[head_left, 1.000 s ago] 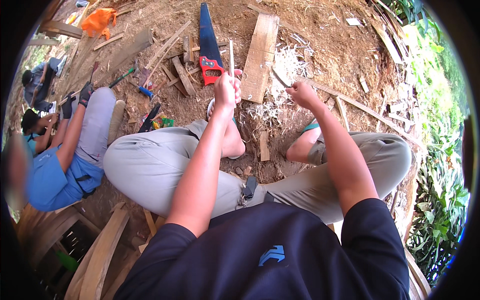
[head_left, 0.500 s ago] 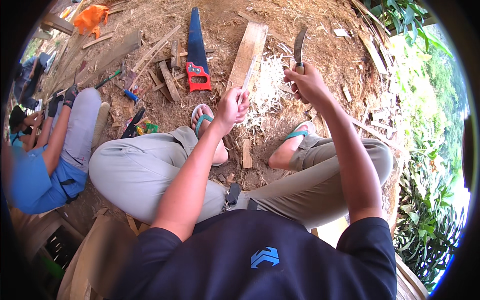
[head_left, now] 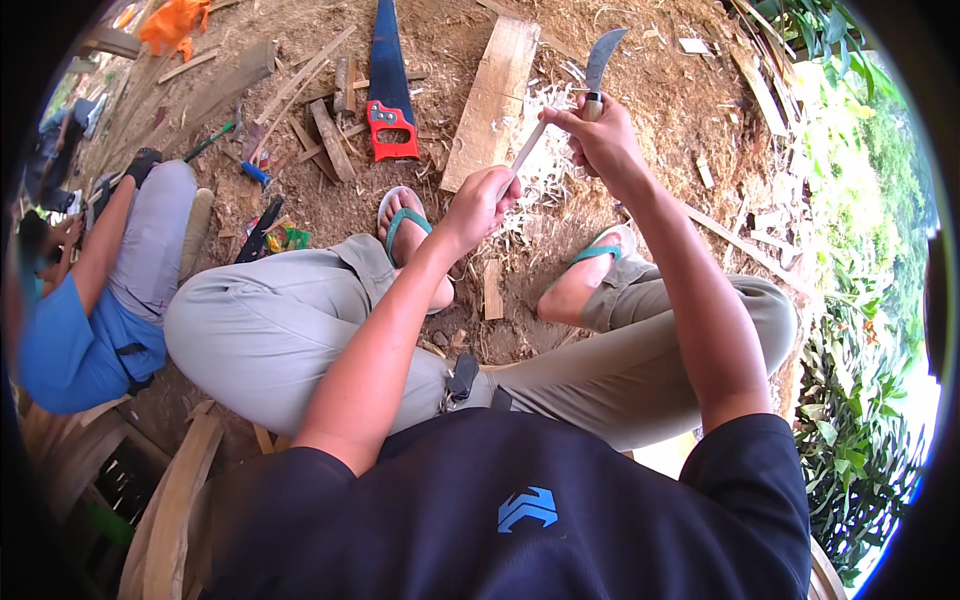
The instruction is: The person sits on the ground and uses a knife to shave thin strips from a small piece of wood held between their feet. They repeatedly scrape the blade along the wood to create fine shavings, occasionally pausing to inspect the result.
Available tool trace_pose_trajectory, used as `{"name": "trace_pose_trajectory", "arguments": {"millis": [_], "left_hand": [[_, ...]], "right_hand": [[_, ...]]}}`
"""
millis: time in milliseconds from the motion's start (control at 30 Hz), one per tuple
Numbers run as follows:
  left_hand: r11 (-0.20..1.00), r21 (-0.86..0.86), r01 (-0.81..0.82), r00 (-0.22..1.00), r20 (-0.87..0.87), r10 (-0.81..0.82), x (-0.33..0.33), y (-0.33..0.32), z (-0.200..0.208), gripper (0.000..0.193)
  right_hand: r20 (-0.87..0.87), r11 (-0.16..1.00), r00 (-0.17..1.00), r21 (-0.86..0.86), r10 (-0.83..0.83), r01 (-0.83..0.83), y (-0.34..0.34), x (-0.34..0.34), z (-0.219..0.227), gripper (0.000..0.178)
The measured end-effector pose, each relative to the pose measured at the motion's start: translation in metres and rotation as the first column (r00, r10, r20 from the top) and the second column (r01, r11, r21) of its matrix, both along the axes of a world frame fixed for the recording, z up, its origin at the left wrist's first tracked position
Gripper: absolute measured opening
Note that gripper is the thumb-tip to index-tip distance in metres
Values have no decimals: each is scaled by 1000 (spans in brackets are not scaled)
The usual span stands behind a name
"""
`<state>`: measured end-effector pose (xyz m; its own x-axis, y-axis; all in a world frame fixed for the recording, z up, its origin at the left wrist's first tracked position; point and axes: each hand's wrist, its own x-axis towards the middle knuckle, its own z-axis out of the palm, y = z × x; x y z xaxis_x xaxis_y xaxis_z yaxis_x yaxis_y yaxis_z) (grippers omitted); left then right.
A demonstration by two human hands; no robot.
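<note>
My left hand is closed round the lower end of a thin, pale wooden stick, which slants up to the right. In my right hand is the handle of a knife with a curved blade, its tip pointing up and to the right. The thumb of that hand reaches to the upper end of the stick, apparently touching it. Pale curled wood shavings lie on the ground under both hands. A flat wooden board lies just beyond my left hand.
A handsaw with a red handle lies left of the board. Wood scraps and a blue-handled tool are farther left. Another person in a blue shirt sits at the left. My sandalled feet flank the shavings. Green plants border the right.
My right hand has moved slightly left and toward me, its thumb now at the stick's end. The stick tilts more to the right. The knife blade has turned rightward, and the view has shifted slightly.
</note>
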<state>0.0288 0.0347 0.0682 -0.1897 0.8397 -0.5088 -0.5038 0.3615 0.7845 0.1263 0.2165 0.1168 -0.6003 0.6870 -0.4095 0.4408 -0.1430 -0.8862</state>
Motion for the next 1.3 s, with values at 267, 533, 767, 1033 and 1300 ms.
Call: {"name": "trace_pose_trajectory", "arguments": {"millis": [267,533,767,1033,1300], "left_hand": [[999,38,33,991,-127,-28,8,2,2,25],[1000,29,-6,948,-318,15,17,-1,-29,28],[907,-380,-182,884,-468,-19,2,-16,-68,41],[848,-507,-155,980,-186,67,-11,-33,-89,19],[804,-569,-174,976,-209,64,-5,-24,-77,17]], "right_hand": [[32,997,997,39,-71,70,10,5,-10,35],[151,975,985,195,78,-107,10,5,-27,35],[620,740,718,312,316,-596,-27,11,-41,58],[647,632,613,252,454,-733,-65,20,-58,49],[669,572,585,282,458,-770,-87,26,-55,47]]}}
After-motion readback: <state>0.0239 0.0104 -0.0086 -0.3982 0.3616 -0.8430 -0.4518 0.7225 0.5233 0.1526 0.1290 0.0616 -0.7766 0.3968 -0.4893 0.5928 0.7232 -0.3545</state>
